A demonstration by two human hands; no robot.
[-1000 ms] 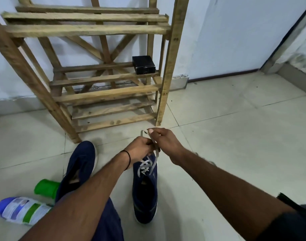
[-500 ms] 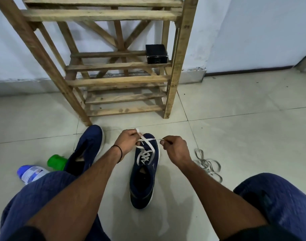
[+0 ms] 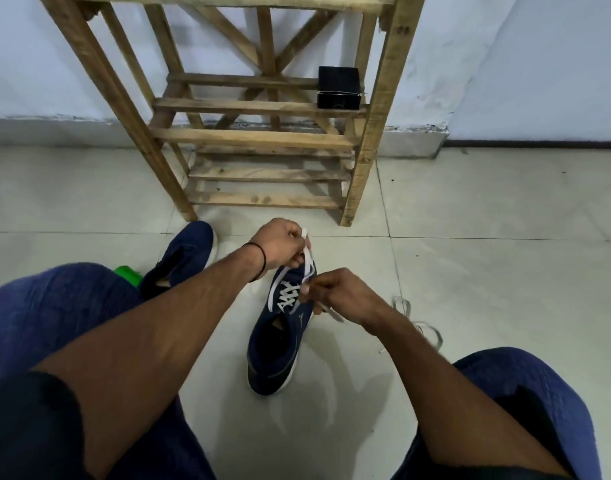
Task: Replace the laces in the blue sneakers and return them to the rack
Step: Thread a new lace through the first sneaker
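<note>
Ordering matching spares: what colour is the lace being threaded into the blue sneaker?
White: the flat white lace shows clearest in the head view.

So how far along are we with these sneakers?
Done: a white lace crosses the eyelets of the middle blue sneaker. In hand: left hand and right hand each pinch that lace, apparently tightening or tying. Left: the second sneaker shows no visible lace, a loose lace lies on the floor, and neither shoe is on the wooden rack.

The left grip (image 3: 282, 243) and right grip (image 3: 340, 293) each pinch the white lace (image 3: 309, 263) above the blue sneaker (image 3: 280, 344); the second sneaker (image 3: 186, 258) lies left of both, the wooden rack (image 3: 262, 140) beyond.
</note>
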